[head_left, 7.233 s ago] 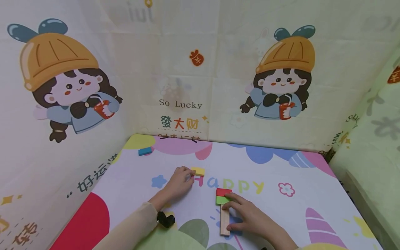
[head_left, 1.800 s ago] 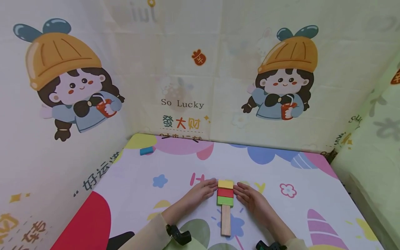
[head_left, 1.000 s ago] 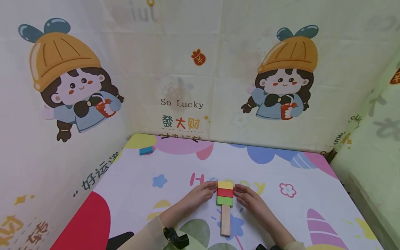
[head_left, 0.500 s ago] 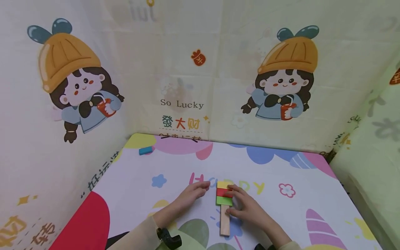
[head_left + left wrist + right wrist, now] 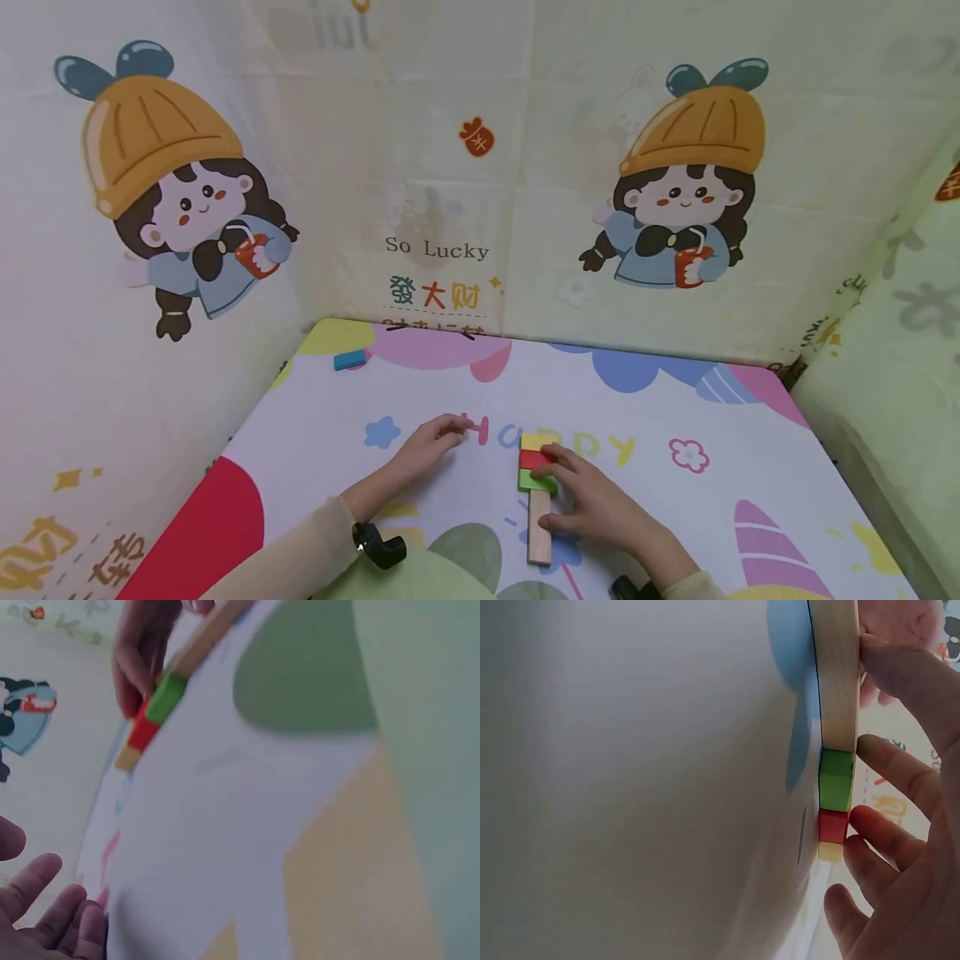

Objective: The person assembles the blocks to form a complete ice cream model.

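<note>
A yellow block (image 5: pixel 537 441), a red block (image 5: pixel 529 459) and a green block (image 5: pixel 531 480) lie against one another in a column on the table. A longer plain wooden block (image 5: pixel 539 537) continues the column toward the front. My right hand (image 5: pixel 600 504) rests over the column's right side, fingers spread. In the right wrist view its thumb touches the wooden block (image 5: pixel 838 682), and other fingertips touch the green block (image 5: pixel 835 780) and red block (image 5: pixel 833 826). My left hand (image 5: pixel 423 450) hovers left of the column, fingers loosely bent, holding nothing.
A blue block (image 5: pixel 349 360) lies at the table's back left. The table is covered with a printed cloth (image 5: pixel 315 442) bearing letters and shapes. Printed fabric walls (image 5: pixel 525 167) stand behind and at both sides.
The yellow block, earlier under my left hand, now tops the column. Both hands flanked the column; since then my left has moved away leftward and my right has come over the blocks.
</note>
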